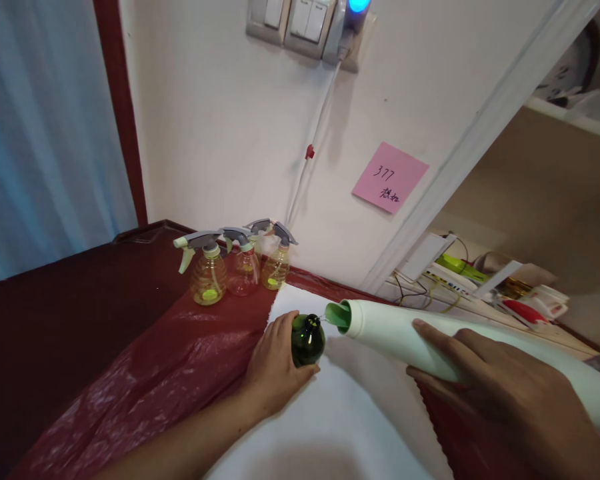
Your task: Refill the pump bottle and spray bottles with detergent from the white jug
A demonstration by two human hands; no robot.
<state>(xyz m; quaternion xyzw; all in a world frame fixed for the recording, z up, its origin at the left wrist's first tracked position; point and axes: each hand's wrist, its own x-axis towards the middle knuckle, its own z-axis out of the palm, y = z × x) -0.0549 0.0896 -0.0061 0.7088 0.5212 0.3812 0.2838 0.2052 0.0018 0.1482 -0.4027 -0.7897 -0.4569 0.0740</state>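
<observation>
My left hand [273, 370] is closed around a small, round, dark green bottle [307, 347] with a narrow open neck. My right hand [510, 383] grips a long pale green pouring container [385, 330], held tilted with its mouth to the left. Its lip is close beside the bottle's neck, and a thin clear trickle of water shows between the two. The container's far end runs out of the picture at the right. Beneath the bottle lies a white sheet [375, 427].
Several spray bottles [209, 280] with grey trigger heads stand by the wall, left of the sheet. Dark red plastic [180, 360] covers the table. A charger cable [320, 113] hangs from a socket. To the right is a cluttered shelf [480, 287]; a pink note [391, 177] is on the wall.
</observation>
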